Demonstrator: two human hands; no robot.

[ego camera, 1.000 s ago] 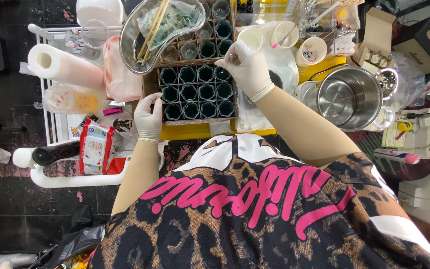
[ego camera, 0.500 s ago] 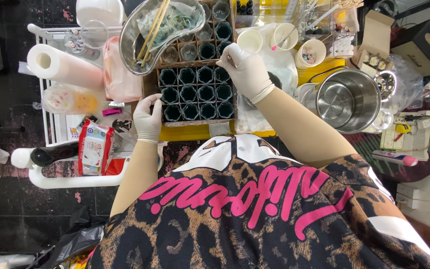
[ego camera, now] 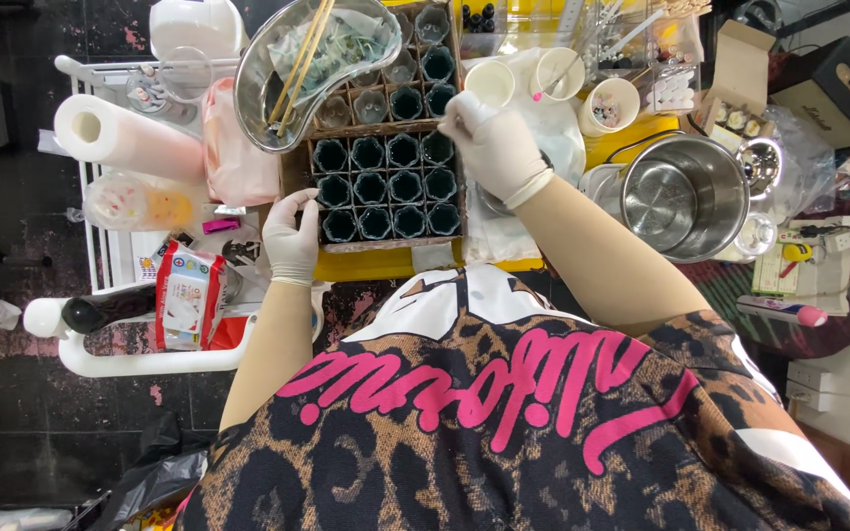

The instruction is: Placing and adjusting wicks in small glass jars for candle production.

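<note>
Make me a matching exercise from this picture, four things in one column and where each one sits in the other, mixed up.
Things:
1. Paper towel roll
2. Steel pot
3. Left hand
4. Right hand

Places:
A. At the top right corner of the box of dark cups
B. On the white rack, far left
C. On the left edge of the box
D. Right of the box, beside the right forearm

Pairs: 1-B, 2-D, 3-C, 4-A
</note>
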